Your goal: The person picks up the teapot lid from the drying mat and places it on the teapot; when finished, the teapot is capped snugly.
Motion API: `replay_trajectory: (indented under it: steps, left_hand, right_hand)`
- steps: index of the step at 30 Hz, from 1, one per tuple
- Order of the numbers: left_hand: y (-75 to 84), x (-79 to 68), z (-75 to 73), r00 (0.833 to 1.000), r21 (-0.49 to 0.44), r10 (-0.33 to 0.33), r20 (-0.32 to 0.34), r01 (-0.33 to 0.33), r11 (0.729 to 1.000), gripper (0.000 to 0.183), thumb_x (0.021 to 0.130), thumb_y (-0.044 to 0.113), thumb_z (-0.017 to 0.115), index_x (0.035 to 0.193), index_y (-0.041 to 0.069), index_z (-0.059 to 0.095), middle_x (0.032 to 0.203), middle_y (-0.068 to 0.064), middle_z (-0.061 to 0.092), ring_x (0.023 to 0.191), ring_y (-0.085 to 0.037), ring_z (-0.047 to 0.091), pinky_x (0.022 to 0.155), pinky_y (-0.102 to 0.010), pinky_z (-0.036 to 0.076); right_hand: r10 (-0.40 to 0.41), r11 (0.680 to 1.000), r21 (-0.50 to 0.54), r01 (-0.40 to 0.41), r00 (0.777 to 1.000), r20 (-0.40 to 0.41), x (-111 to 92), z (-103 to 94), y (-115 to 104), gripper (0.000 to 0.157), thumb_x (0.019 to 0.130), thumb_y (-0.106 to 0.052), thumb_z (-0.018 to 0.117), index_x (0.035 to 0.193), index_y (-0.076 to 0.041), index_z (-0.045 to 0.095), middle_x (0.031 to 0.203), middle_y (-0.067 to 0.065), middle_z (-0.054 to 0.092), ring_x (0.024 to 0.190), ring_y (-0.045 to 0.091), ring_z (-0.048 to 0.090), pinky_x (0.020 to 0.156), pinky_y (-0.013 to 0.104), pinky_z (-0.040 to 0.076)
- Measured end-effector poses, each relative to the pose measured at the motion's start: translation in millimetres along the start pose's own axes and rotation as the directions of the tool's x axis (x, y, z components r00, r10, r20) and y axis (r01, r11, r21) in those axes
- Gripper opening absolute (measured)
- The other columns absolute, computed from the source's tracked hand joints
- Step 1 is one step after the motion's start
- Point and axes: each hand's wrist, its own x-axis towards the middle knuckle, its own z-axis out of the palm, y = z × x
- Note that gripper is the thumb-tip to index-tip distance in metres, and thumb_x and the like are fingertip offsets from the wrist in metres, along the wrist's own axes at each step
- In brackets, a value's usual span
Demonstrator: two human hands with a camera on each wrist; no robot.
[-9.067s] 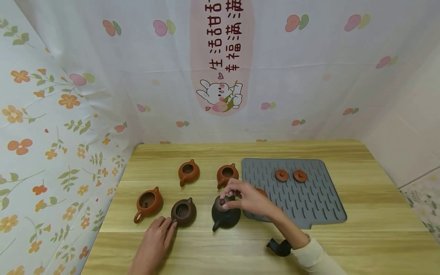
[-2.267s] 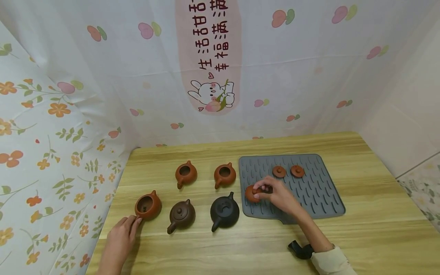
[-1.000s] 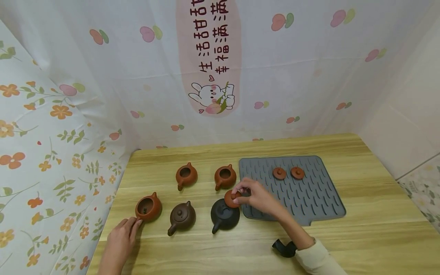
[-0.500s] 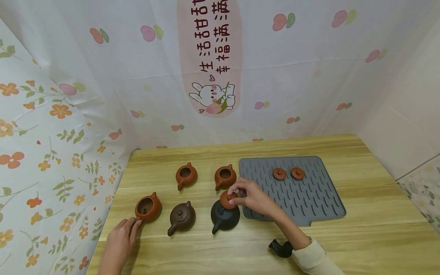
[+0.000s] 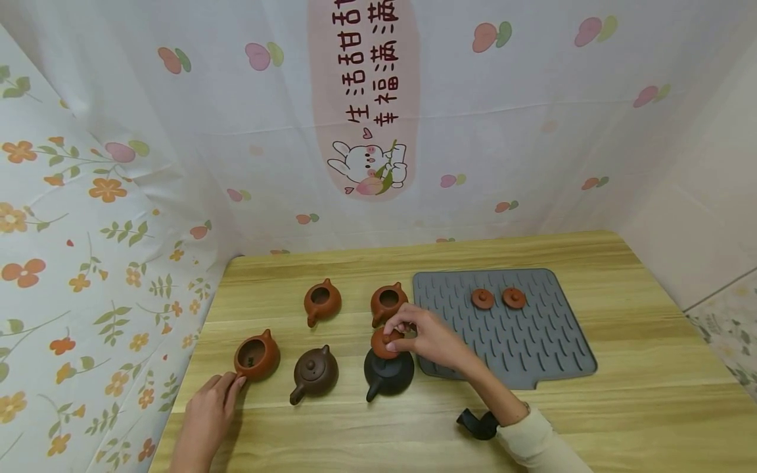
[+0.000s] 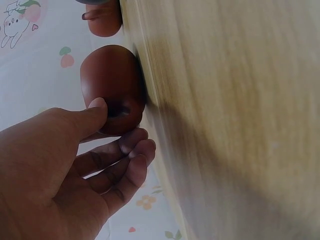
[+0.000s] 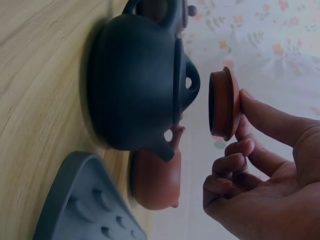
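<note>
At the table's left, my left hand point(image 5: 207, 414) pinches the handle of an open reddish-brown teapot point(image 5: 269, 361); in the left wrist view the thumb lies on that handle. My right hand point(image 5: 432, 338) pinches a reddish-brown teapot lid point(image 5: 378, 347) by its knob. The right wrist view shows this lid point(image 7: 220, 105) in the air, apart from the black teapot point(image 7: 132, 85) and its loop-topped lid. Between the left teapot and the black one stands a dark brown teapot point(image 5: 316, 378) with its lid on.
Two small lidless reddish teapots, one at left point(image 5: 322, 303) and one at right point(image 5: 381, 302), stand behind. A grey ridged mat point(image 5: 503, 341) bears a left lid point(image 5: 481, 299) and a right lid point(image 5: 514, 298). Beside the right forearm lies a curved black object point(image 5: 479, 426).
The right hand has lifted the lid off the mat and carried it left over the black teapot. Earlier, the dark brown teapot got its lid, and the left hand shifted to the left teapot.
</note>
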Motion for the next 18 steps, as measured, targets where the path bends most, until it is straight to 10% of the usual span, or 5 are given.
replay_trajectory:
  steps: [18]
  left_hand:
    - [-3.8,-0.3,2.1,1.000,-0.003,0.021,-0.017,-0.021,1.000,0.009,0.097,0.006,0.083,0.095,0.007,0.074,0.077,-0.002,0.065,0.066,-0.021,0.066,0.054,-0.041,0.052]
  right_hand:
    - [-0.069,0.998,0.015,0.069,0.997,0.022,15,14.2,-19,0.011,0.098,-0.011,0.084,0.106,-0.011,0.077,0.097,0.009,0.056,0.091,0.022,0.049,0.080,0.030,0.042]
